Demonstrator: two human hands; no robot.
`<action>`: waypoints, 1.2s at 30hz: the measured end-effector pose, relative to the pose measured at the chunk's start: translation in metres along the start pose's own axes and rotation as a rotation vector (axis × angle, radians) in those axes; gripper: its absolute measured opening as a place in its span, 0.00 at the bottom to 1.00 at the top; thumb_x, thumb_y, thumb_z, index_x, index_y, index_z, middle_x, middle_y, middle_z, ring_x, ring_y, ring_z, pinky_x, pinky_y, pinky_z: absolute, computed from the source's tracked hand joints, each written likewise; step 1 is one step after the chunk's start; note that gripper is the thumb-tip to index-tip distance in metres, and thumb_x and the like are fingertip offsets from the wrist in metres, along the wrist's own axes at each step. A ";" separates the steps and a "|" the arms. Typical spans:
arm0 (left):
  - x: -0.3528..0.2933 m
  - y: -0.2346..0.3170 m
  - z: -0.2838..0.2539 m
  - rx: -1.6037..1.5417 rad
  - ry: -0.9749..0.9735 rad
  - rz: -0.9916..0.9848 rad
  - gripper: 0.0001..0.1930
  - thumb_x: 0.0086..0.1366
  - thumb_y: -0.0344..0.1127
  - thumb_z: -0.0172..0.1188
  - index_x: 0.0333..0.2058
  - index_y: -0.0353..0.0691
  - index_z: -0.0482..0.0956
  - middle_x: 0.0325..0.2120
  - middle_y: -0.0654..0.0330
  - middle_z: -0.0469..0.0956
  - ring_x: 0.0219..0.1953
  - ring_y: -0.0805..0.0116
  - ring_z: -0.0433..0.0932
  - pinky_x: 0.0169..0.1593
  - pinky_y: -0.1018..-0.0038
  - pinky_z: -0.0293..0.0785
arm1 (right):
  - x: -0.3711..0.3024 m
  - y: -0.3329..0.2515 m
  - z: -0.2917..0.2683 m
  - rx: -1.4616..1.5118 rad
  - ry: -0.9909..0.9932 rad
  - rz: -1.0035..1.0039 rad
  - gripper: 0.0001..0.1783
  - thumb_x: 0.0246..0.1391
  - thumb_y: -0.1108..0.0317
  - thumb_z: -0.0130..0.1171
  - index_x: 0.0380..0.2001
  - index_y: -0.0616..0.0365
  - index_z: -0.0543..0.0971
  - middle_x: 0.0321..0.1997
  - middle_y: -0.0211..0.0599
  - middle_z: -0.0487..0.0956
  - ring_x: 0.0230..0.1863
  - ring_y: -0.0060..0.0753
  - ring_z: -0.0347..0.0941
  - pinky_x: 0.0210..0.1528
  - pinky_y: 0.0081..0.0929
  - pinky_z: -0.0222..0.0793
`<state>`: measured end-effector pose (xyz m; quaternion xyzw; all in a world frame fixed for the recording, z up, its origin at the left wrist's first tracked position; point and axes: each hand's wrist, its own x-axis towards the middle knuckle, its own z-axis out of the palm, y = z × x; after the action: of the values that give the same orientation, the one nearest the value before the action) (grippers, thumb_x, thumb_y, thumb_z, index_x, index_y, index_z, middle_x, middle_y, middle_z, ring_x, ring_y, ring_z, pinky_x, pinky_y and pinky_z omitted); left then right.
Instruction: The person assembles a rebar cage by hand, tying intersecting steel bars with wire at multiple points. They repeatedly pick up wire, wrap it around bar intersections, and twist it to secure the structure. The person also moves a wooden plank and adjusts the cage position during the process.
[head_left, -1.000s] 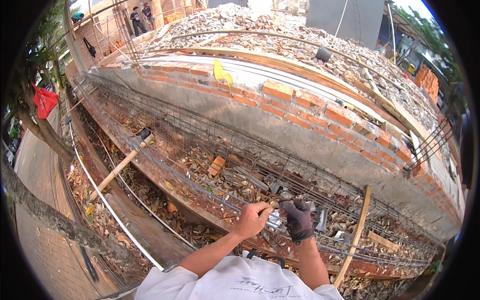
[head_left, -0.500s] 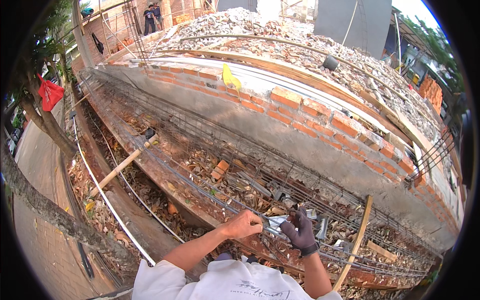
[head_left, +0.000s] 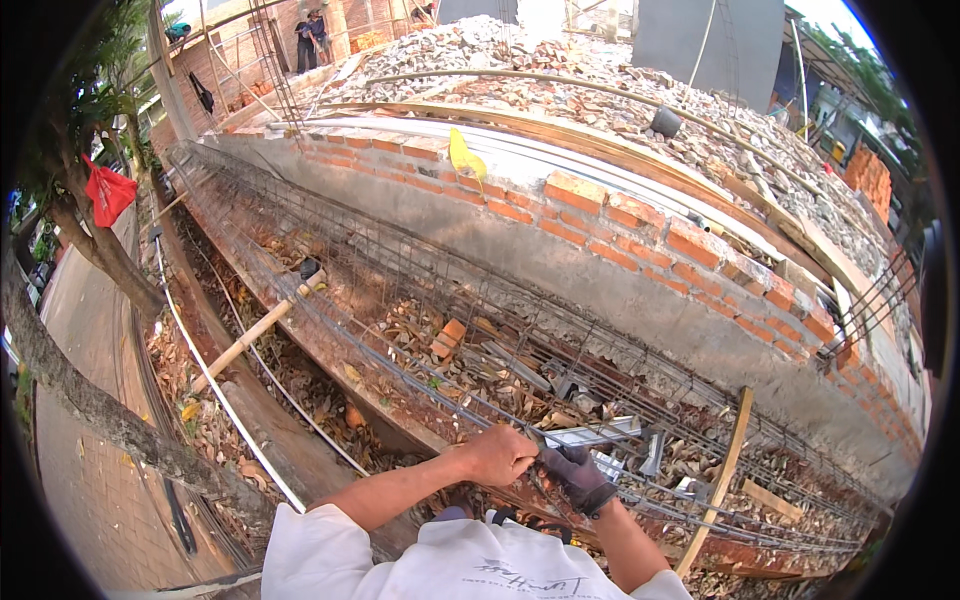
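Observation:
My bare left hand [head_left: 497, 456] is closed in a fist-like pinch over the long steel reinforcing bars [head_left: 443, 404]. Close beside it, almost touching, my right hand [head_left: 577, 476] wears a dark glove and has its fingers curled in. Whatever small thing the two hands pinch is hidden by the fingers. The bars run diagonally under both hands, as part of a rebar cage over a leaf-filled trench. Just beyond my right hand lies a silver metal channel piece [head_left: 595, 432].
A wooden strip [head_left: 722, 470] leans across the bars at right, and a bamboo pole [head_left: 250, 335] spans the trench edge at left beside a white pipe [head_left: 222, 400]. Ahead runs a low brick wall [head_left: 600, 235] with rubble [head_left: 590, 110] behind. People [head_left: 308, 42] stand far back.
My right hand has come down and left toward my left hand, its raised fingers now curled in. My left hand stays closed at nearly the same place. The view has shifted slightly.

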<state>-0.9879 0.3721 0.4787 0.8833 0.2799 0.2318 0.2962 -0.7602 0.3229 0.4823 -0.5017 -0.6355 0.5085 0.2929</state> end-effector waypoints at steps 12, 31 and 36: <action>-0.001 0.014 0.002 0.046 0.062 0.019 0.05 0.61 0.27 0.61 0.34 0.35 0.85 0.28 0.48 0.83 0.31 0.46 0.82 0.34 0.59 0.77 | 0.003 0.008 0.003 0.266 0.125 -0.023 0.14 0.60 0.59 0.68 0.38 0.61 0.83 0.37 0.47 0.82 0.41 0.48 0.80 0.50 0.48 0.72; -0.007 0.014 -0.002 0.050 0.049 -0.058 0.07 0.61 0.28 0.59 0.24 0.33 0.75 0.22 0.44 0.79 0.29 0.39 0.80 0.33 0.50 0.75 | -0.004 0.005 -0.001 -0.403 0.230 -0.334 0.25 0.54 0.54 0.73 0.46 0.63 0.83 0.50 0.51 0.83 0.50 0.48 0.81 0.57 0.40 0.72; 0.001 0.014 -0.005 -0.070 0.064 -0.109 0.09 0.65 0.32 0.62 0.26 0.35 0.78 0.25 0.45 0.80 0.30 0.40 0.80 0.35 0.51 0.74 | 0.005 -0.011 -0.012 -0.409 0.233 -0.413 0.11 0.48 0.64 0.72 0.33 0.56 0.85 0.51 0.52 0.83 0.57 0.58 0.77 0.69 0.59 0.58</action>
<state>-0.9849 0.3657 0.4920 0.8479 0.3287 0.2531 0.3302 -0.7548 0.3324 0.4955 -0.4653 -0.7753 0.2390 0.3539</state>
